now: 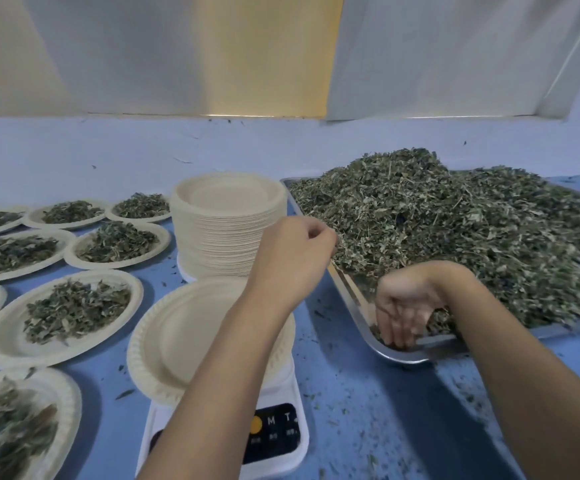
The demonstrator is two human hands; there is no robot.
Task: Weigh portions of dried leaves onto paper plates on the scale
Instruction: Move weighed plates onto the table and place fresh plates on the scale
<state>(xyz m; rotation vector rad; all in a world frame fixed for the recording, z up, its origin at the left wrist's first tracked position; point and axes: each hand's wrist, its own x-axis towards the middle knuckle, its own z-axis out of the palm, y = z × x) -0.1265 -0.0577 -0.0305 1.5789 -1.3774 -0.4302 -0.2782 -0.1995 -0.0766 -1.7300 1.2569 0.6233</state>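
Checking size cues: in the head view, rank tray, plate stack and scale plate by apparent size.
1. tray
2. scale plate and plate stack look alike; the plate is nearer the camera, so unranked.

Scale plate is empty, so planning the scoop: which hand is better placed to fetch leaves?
Right hand: fingers down among dried leaves in the tray's near corner; left hand hovers curled above the rim.

Both bare forearms stretched forward. Left hand (pixel 292 258) held above the left rim of the tray (pixel 409 356), fingers curled inward, contents unclear. Right hand (pixel 406 306) set in the tray's near corner, wrist bent, palm facing back, fingers pointing down.
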